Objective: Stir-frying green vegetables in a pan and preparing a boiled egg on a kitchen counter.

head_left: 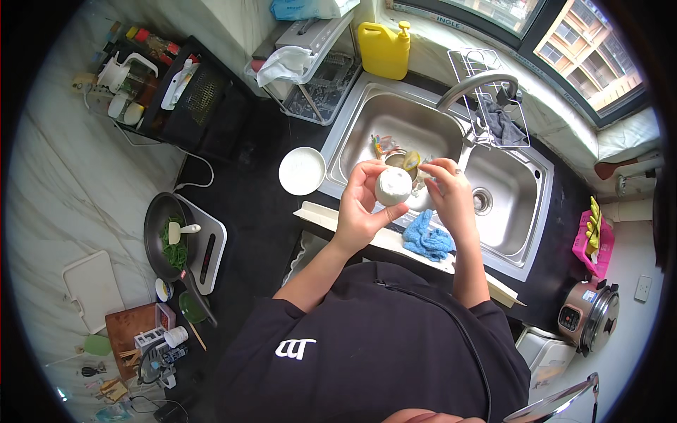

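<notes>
My left hand (360,209) holds a small rounded white thing (393,186) over the front edge of the left sink basin (359,113). Its upper face is uneven, and I cannot tell exactly what it is. Just to the right of it hovers my right hand (449,198), fingers bent and apart, with nothing plainly in them. Below the hands, a drain strainer (394,158) in the basin holds scraps, among them a yellowish piece (411,160) and colourful wrapper bits (383,144). A blue cloth (427,238) lies at the sink's front edge, beneath my right forearm.
A white plate (302,171) sits left of the sink. Further left, a frying pan (165,254) with green vegetables and a spatula (180,231) rests on a cooktop (216,238). A faucet (476,79) arches over the sink. A yellow jug (382,52) stands behind; a rice cooker (579,317), right.
</notes>
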The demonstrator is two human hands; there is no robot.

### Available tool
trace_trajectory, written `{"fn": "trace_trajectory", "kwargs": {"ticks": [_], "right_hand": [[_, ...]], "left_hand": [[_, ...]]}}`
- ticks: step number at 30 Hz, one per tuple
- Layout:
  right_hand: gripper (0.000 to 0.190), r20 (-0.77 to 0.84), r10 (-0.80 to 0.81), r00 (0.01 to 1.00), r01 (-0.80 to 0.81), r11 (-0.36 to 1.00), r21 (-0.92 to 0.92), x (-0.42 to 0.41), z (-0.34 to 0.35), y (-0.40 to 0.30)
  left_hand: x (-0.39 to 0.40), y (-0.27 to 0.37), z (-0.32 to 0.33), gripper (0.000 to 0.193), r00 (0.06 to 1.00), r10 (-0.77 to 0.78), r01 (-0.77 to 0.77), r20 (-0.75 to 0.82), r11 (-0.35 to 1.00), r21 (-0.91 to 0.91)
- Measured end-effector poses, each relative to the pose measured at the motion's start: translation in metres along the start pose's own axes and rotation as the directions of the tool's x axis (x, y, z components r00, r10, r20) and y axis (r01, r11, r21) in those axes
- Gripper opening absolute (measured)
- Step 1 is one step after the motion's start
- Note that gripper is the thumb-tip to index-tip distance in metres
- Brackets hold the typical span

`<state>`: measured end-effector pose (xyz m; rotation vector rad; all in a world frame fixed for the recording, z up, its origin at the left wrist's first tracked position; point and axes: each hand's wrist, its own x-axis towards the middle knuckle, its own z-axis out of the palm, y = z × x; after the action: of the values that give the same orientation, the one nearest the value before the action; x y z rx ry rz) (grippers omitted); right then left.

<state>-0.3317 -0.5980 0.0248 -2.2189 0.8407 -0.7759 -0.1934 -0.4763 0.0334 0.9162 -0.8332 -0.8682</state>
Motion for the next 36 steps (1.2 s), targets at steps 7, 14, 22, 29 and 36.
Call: {"fn": "trace_trajectory", "kwargs": {"ticks": [7,14,22,29,36], "right_hand": [[0.017,0.044,-0.025,0.999,-0.008,0.775,0.632,-0.002,-0.013,-0.035],[0.013,-0.03,0.005,1.0,0.014,0.799,0.602,-0.007,-0.011,-0.038],[0.006,-0.247,-0.152,0.957,0.215,0.944,0.252,-0.009,-0.004,-0.045],[0.004,-0.278,-0.108,0.955,0.181,0.95,0.253,-0.012,0.0,-0.043],[0.003,-0.233,-0.064,0.97,0.12,0.964,0.238,-0.01,-0.007,-0.039]], "left_hand": [[0.002,0.0,0.008,0.054,1.0,-0.017,0.017,0.017,1.0,-0.02],[0.001,0.0,0.008,0.054,0.999,0.022,-0.026,0.042,0.995,0.099],[-0.001,-0.005,0.004,0.052,0.999,0.037,-0.041,0.026,0.984,0.172],[-0.003,-0.004,0.006,0.051,1.0,0.0,-0.004,0.022,0.987,0.16],[-0.002,0.001,0.004,0.051,0.998,-0.031,0.021,0.059,0.987,0.159]]}}
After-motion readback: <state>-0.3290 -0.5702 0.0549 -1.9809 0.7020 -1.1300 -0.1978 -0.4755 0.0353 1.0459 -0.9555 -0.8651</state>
